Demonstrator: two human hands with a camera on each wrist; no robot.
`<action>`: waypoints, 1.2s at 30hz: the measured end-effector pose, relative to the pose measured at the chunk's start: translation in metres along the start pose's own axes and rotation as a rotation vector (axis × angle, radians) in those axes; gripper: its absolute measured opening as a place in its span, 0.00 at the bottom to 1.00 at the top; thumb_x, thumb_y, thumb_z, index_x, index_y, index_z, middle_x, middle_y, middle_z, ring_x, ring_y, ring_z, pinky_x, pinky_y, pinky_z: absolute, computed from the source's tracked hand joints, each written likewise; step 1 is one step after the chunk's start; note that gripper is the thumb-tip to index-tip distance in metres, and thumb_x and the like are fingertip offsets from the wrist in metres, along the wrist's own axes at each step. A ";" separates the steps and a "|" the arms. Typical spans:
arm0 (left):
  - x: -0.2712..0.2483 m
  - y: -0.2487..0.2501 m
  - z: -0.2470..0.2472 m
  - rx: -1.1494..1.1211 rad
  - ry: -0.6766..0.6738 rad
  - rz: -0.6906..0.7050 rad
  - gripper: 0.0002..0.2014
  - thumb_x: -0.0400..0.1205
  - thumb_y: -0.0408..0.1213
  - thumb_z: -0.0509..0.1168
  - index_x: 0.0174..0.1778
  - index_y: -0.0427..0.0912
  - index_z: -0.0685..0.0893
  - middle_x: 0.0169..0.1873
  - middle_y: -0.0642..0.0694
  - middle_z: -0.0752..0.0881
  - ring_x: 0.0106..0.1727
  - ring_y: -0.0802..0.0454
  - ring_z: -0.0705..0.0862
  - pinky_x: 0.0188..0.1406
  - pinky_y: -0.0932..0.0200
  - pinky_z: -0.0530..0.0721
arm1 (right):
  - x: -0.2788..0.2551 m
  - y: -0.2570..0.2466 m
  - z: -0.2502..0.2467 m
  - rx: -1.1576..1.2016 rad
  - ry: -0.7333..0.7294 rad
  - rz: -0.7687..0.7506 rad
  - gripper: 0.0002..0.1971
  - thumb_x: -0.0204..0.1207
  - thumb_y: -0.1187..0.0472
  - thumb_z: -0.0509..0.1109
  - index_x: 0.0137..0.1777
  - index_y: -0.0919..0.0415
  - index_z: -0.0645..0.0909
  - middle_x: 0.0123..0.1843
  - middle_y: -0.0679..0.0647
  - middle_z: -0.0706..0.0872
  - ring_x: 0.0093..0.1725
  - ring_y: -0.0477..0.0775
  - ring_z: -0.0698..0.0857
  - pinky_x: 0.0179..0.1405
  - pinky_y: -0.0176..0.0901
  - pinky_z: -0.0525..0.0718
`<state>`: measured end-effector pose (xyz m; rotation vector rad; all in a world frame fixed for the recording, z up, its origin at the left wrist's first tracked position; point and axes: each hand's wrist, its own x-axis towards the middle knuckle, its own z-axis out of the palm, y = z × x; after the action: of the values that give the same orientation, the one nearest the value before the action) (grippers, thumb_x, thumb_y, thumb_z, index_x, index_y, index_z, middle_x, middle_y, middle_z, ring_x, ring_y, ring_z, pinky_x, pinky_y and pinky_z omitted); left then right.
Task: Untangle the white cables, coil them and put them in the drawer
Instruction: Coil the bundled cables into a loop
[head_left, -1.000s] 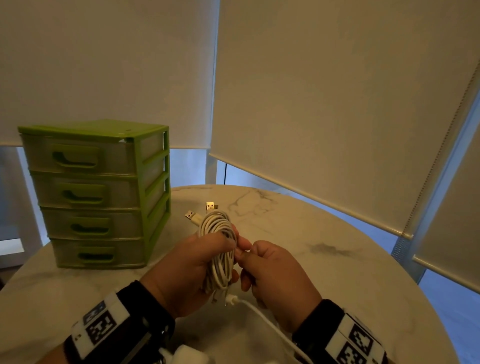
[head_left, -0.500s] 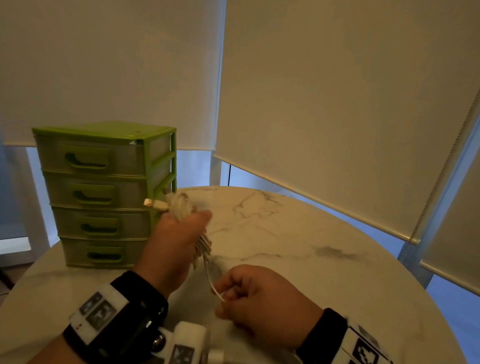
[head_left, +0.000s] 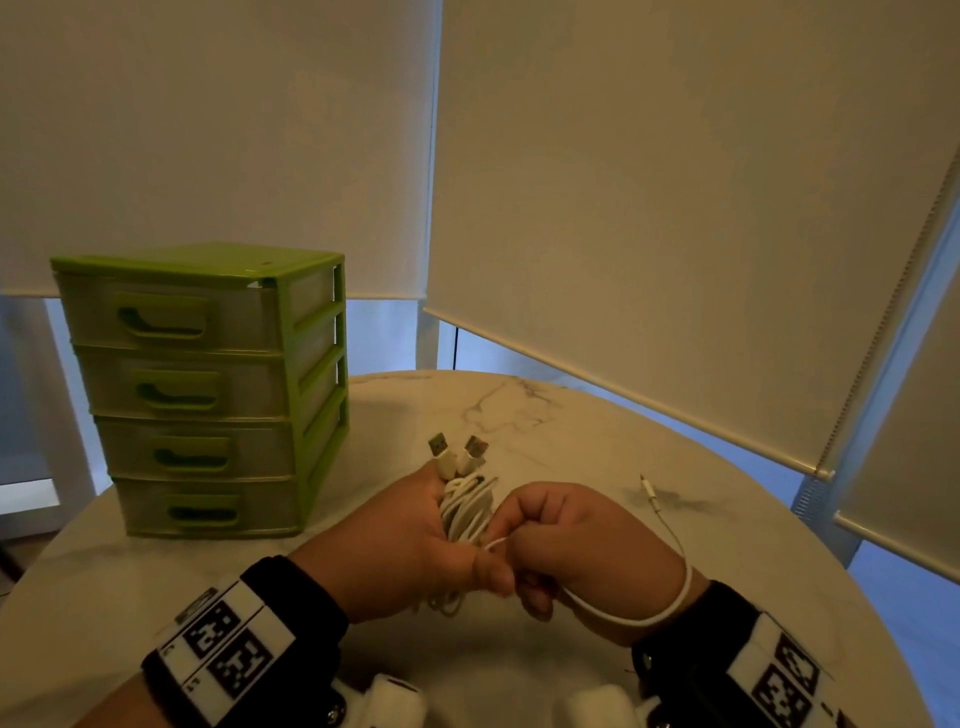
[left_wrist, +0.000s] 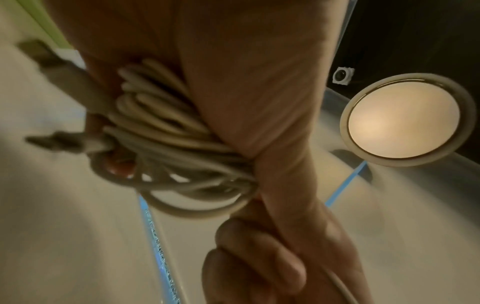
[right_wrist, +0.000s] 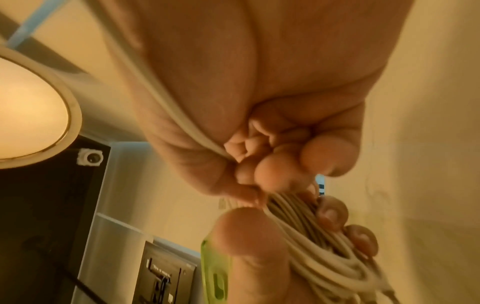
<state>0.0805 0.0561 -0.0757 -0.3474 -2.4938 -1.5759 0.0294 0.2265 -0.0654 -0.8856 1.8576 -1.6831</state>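
My left hand (head_left: 415, 540) grips a coiled bundle of white cables (head_left: 465, 512) above the marble table; two USB plugs (head_left: 457, 452) stick up out of it. In the left wrist view the coil (left_wrist: 166, 148) lies packed under the palm. My right hand (head_left: 566, 540) is curled beside it and pinches a loose white cable strand (head_left: 639, 616), which loops round the right wrist and ends in a small plug (head_left: 648, 488) on the table. The right wrist view shows that strand (right_wrist: 166, 98) running across the palm into the curled fingers, with the coil (right_wrist: 311, 236) just beyond.
A green drawer unit (head_left: 208, 389) with several shut translucent drawers stands at the table's back left. The round marble table (head_left: 571, 415) has its far edge close to the roller blinds (head_left: 649, 182). White camera housings sit under both wrists.
The left hand with the coil swung toward the drawer unit and has come back to the middle. The right hand has risen beside the coil, with the loose strand now looped round its wrist.
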 end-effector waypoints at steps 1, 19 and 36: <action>-0.001 0.003 0.000 -0.033 -0.092 0.023 0.23 0.62 0.27 0.83 0.51 0.43 0.85 0.41 0.48 0.93 0.45 0.58 0.90 0.46 0.65 0.84 | 0.001 0.001 0.003 0.022 0.015 -0.012 0.05 0.60 0.69 0.68 0.33 0.61 0.84 0.19 0.59 0.79 0.17 0.54 0.76 0.19 0.37 0.74; -0.006 -0.002 0.000 -0.496 -0.029 -0.257 0.24 0.53 0.33 0.68 0.47 0.35 0.79 0.30 0.38 0.80 0.30 0.45 0.80 0.26 0.55 0.80 | 0.005 0.001 0.011 0.887 -0.063 -0.092 0.21 0.57 0.78 0.69 0.51 0.68 0.88 0.45 0.74 0.90 0.31 0.60 0.89 0.28 0.45 0.88; -0.003 0.005 0.017 -0.735 0.138 -0.133 0.29 0.54 0.31 0.68 0.55 0.34 0.81 0.41 0.31 0.84 0.37 0.42 0.84 0.32 0.48 0.84 | 0.004 0.010 -0.004 -0.448 0.595 -0.102 0.24 0.68 0.35 0.72 0.37 0.57 0.75 0.28 0.47 0.73 0.26 0.43 0.70 0.24 0.31 0.71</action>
<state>0.0845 0.0731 -0.0798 -0.1482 -1.7835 -2.4359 0.0221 0.2264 -0.0740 -0.6888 2.7051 -1.7489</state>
